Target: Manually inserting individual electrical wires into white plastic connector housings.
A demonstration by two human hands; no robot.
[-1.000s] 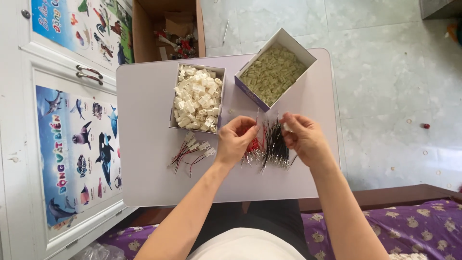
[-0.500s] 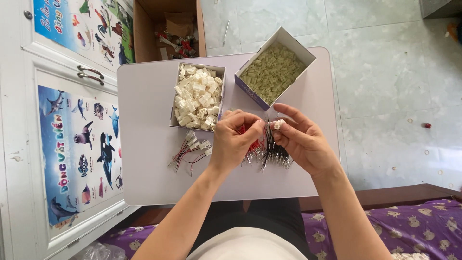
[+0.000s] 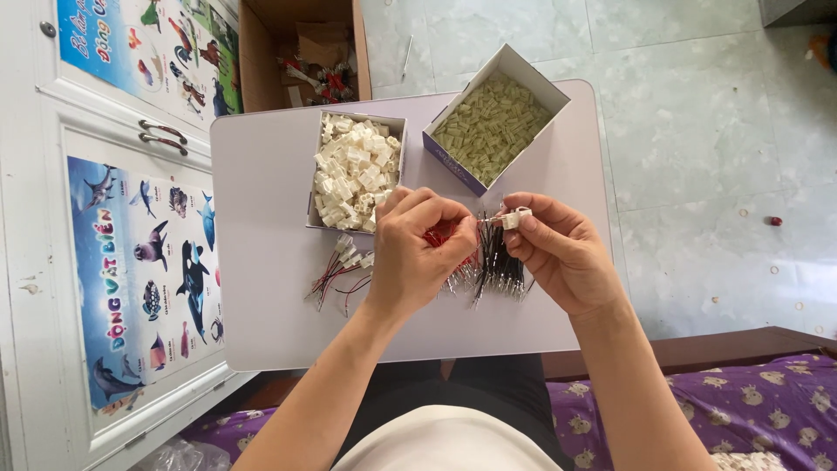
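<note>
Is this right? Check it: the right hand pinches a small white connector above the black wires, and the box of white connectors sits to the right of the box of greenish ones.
Not quite. The head view shows the box of white connectors left of the greenish box, not right. The rest holds: the right hand pinches a white connector above the black wires.

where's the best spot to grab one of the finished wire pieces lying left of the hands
Probably by the white plug end. The finished wire pieces fan out with their thin red and black leads trailing toward the lower left, plugs bunched toward the box of white housings. Come from above and pinch one plug's sides; the leads are tangled.
</note>
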